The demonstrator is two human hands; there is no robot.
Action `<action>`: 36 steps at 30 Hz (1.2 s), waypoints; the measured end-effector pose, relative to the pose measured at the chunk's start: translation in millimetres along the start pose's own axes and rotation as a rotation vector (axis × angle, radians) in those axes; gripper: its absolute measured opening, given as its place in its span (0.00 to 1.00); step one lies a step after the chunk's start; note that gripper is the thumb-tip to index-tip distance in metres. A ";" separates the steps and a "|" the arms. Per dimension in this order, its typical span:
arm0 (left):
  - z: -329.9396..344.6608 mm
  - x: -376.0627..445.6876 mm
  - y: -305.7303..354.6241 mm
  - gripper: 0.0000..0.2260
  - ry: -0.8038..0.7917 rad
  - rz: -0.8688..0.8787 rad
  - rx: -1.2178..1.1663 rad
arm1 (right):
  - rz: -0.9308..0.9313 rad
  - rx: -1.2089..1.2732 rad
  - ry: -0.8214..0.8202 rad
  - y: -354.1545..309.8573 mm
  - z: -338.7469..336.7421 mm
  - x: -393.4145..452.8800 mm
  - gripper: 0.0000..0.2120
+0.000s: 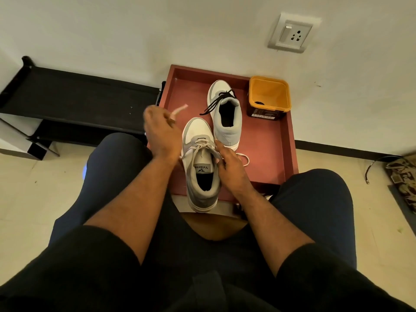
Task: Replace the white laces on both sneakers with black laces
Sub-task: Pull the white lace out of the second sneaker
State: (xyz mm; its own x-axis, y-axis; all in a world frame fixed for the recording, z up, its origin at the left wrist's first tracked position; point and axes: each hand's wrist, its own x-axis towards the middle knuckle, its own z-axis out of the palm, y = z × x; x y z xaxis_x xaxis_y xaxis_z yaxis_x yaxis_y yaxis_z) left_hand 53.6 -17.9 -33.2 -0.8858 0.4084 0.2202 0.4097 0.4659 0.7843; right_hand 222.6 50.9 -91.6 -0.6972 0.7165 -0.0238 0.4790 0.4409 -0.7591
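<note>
at the centre of the frame, on a reddish-brown tray (273, 152) with raised walls, two grey-and-white sneakers sit with toes pointing toward the top of the picture. the nearer sneaker (200, 167) lies at the tray's lower edge, its heel hanging just past the rim, and it carries a white lace (203, 144) crossed over its tongue. a loose loop of that white lace trails onto the tray floor at the shoe's right, just beyond the right hand (231, 167). the right hand's fingers are curled against the sneaker's right collar, pinching the lace at the upper eyelets. the left hand (162, 131) is raised to the left of the toe, blurred, its fingers closed around a pale lace end that sticks up toward the upper left — whether it pinches or fully wraps it cannot be told.

the farther sneaker (226, 113) stands higher in the tray, touching the nearer one's toe area, with a black lace (219, 101) threaded at its upper part and its ends hanging loosely to the left.

in the tray's upper right corner stands a dark tub with an orange inside (269, 97) — open at the top, holding one small dark item at its bottom, too small to identify.

left of the tray a black shoe rack (74, 95) runs along the white wall, and a wall socket (291, 33) sits in the upper right of the frame.
</note>
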 end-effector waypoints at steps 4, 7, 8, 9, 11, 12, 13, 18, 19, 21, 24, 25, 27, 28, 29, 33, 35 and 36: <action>-16.8 13.4 -1.7 0.20 0.014 -0.051 0.299 | -0.013 -0.039 -0.006 -2.1 1.2 0.5 0.29; -9.2 -7.2 3.8 0.11 -0.374 0.131 0.452 | 0.005 -0.083 0.012 -2.4 4.5 -0.8 0.27; -4.0 -15.9 4.3 0.11 -0.509 0.126 0.458 | 0.003 -0.101 0.022 -3.0 5.3 -0.7 0.24; 1.2 -23.4 4.3 0.12 -0.609 0.108 0.447 | -0.005 -0.133 0.028 -4.6 6.0 0.5 0.20; 7.3 -27.1 5.0 0.10 -0.679 0.040 0.399 | -0.017 -0.233 0.041 -11.4 4.5 5.2 0.12; 6.9 -24.7 5.8 0.07 -0.676 0.004 0.388 | 0.000 -0.265 0.062 -13.9 3.0 7.3 0.10; 5.0 -19.7 4.7 0.05 -0.664 -0.020 0.389 | 0.037 -0.267 0.093 -15.3 1.1 9.2 0.10; -6.6 -3.6 -5.8 0.05 -0.645 -0.157 0.332 | 0.193 -0.254 0.164 -11.6 -1.9 6.9 0.09; -5.8 -5.0 -6.4 0.04 -0.652 -0.162 0.327 | 0.139 -0.367 0.155 -15.0 -1.3 8.2 0.10; -2.5 -7.2 -5.7 0.05 -0.664 -0.174 0.267 | -0.018 -0.557 0.166 -23.7 1.8 13.4 0.17; -0.3 -7.6 -3.5 0.11 -0.689 -0.204 0.188 | -0.231 -0.620 0.131 -38.9 7.5 24.3 0.16; -0.9 -7.7 -2.6 0.11 -0.703 -0.204 0.187 | -0.266 -0.638 0.105 -41.7 9.2 28.0 0.13; -1.7 -7.7 -1.4 0.08 -0.722 -0.227 0.176 | -0.286 -0.691 0.060 -44.8 11.6 34.7 0.09; -2.5 -8.2 0.4 0.08 -0.730 -0.245 0.164 | -0.287 -0.708 0.037 -45.1 12.6 37.8 0.08; -2.8 -8.6 1.0 0.08 -0.738 -0.257 0.151 | -0.289 -0.718 0.014 -45.1 13.4 40.3 0.08; -2.9 -6.9 0.0 0.08 -0.768 -0.316 0.121 | -0.169 -0.612 0.069 -41.0 7.9 42.4 0.09; -2.1 -6.3 -0.2 0.07 -0.768 -0.328 0.104 | -0.032 -0.474 0.168 -34.8 -2.4 40.0 0.07; -1.8 -5.9 0.4 0.06 -0.767 -0.330 0.102 | 0.003 -0.432 0.216 -31.7 -6.8 38.4 0.06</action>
State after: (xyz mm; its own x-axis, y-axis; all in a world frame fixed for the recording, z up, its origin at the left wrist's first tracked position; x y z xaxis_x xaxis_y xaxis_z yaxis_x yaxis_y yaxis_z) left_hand 58.7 -21.5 -33.2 -0.5856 0.6414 -0.4956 0.2056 0.7090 0.6746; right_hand 184.3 68.1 -64.1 -0.5907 0.7939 0.1442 0.6908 0.5899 -0.4181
